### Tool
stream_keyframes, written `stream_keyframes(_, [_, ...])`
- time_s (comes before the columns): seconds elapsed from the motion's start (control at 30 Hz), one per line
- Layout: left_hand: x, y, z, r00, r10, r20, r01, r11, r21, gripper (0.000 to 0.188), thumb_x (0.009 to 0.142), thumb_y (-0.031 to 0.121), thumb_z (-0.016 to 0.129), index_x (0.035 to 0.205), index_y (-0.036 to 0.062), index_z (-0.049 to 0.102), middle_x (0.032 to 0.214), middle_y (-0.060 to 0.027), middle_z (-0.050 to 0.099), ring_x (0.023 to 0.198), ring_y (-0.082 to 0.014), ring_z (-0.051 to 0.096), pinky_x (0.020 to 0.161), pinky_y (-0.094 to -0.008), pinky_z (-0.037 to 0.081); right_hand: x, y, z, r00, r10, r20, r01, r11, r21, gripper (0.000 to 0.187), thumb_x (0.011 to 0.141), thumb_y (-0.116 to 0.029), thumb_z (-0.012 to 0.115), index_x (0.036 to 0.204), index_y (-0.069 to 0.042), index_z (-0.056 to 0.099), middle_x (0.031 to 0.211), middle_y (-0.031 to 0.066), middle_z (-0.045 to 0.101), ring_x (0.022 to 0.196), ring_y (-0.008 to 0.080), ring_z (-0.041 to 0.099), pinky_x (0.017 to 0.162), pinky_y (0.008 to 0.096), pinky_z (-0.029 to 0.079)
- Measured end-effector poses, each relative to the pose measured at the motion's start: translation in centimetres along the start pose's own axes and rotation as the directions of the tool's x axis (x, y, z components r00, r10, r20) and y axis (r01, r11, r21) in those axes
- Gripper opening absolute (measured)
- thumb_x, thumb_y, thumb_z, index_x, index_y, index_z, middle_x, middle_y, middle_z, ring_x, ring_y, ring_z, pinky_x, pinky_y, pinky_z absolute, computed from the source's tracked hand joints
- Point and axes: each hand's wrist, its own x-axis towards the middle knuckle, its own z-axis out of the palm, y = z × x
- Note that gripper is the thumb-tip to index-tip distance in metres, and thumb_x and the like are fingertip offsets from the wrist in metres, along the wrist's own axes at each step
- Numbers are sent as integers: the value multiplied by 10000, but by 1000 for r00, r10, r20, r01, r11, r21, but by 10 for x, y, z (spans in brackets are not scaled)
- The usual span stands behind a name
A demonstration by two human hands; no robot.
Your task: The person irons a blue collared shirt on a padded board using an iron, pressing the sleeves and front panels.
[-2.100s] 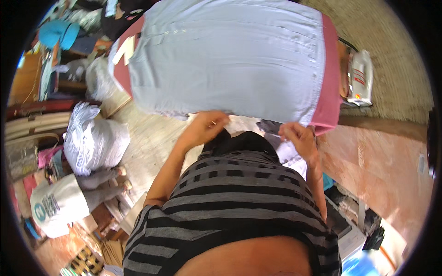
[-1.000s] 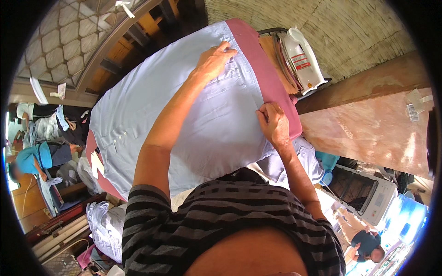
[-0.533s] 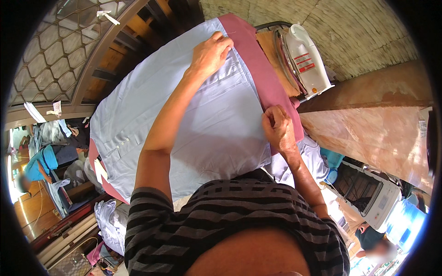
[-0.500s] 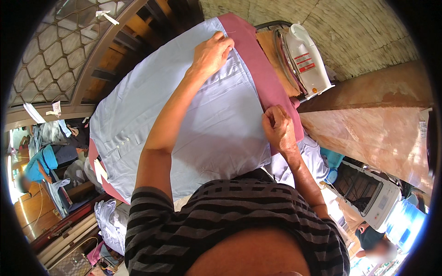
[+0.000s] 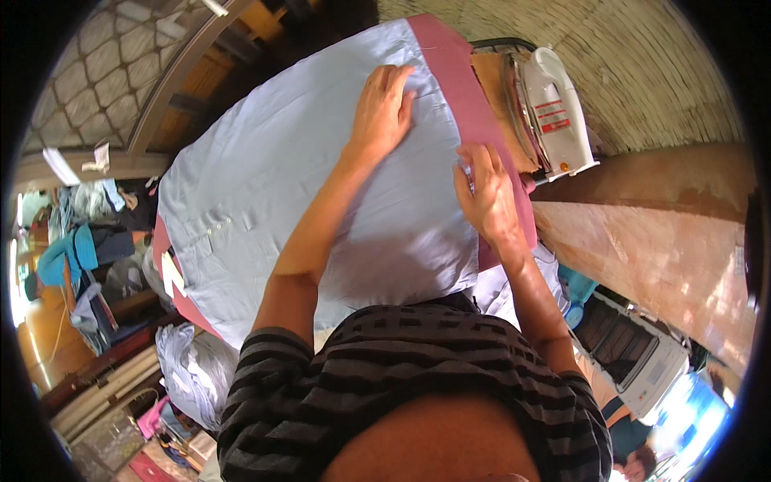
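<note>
A light blue shirt point(image 5: 273, 185) with a few small buttons lies spread over a board with a dark pink cover point(image 5: 462, 88). Its right edge runs along the strip of bare cover. My left hand point(image 5: 384, 112) rests on or just over the upper part of the shirt, fingers loosely stretched out. Nearer to me, my right hand point(image 5: 488, 197) is by the shirt's right edge, partly over the pink cover, its fingers apart. Neither hand holds anything that I can see. A white iron point(image 5: 554, 112) sits on a tan pad point(image 5: 498, 92) beyond the board's right side.
Right of the board runs a brownish wall ledge point(image 5: 642, 185). A metal lattice gate point(image 5: 88, 88) stands at the far left. Bagged clothes point(image 5: 189, 373) lie at the lower left. A white appliance point(image 5: 634, 353), a blue water bottle point(image 5: 695, 410) and another person point(image 5: 634, 466) are at the lower right.
Both hands have loosened from closed grips at the shirt's right edge, and their fingers are now stretched out. The right hand has moved slightly farther from me. The whole view has shifted a little.
</note>
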Motion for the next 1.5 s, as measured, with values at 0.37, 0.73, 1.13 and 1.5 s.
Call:
stream_keyframes(0.37, [-139, 59, -72, 938, -317, 142, 281, 933, 224, 772, 842, 469, 661, 1459, 92, 392, 1574, -224, 222, 1445, -483, 172, 1098, -659, 212, 57, 46, 57, 887, -449, 108, 450, 790, -415, 415, 871, -4, 535, 1284, -35, 572, 1337, 169, 543, 1197, 359, 520, 983, 472, 398])
stream_keyframes(0.73, [-317, -1, -256, 489, -739, -463, 851, 286, 441, 604, 857, 327, 639, 1316, -20, 457, 1445, -240, 374, 1365, -421, 320, 1063, -563, 271, 70, 29, 61, 858, -458, 230, 510, 715, -477, 376, 948, -49, 446, 1300, -12, 570, 1321, 213, 564, 1195, 393, 537, 1028, 446, 418])
stream_keyframes(1.13, [-353, -40, -302, 494, -744, -450, 861, 347, 371, 789, 876, 539, 521, 1474, 42, 385, 1587, -196, 246, 1492, -378, 140, 1170, -613, 70, 22, -30, 163, 626, -776, 80, 768, 595, -237, 382, 938, 15, 454, 1309, 68, 525, 1350, 229, 547, 1221, 321, 545, 1040, 424, 433])
stream_keyframes(1.5, [-354, -50, -308, 505, -759, -411, 863, 436, 256, 765, 887, 461, 535, 1485, 24, 347, 1610, -230, 136, 1508, -387, 37, 1175, -609, 8, 13, -69, 211, 591, -797, 126, 803, 566, -184, 363, 934, 8, 460, 1285, 57, 539, 1323, 226, 554, 1198, 327, 550, 1022, 433, 436])
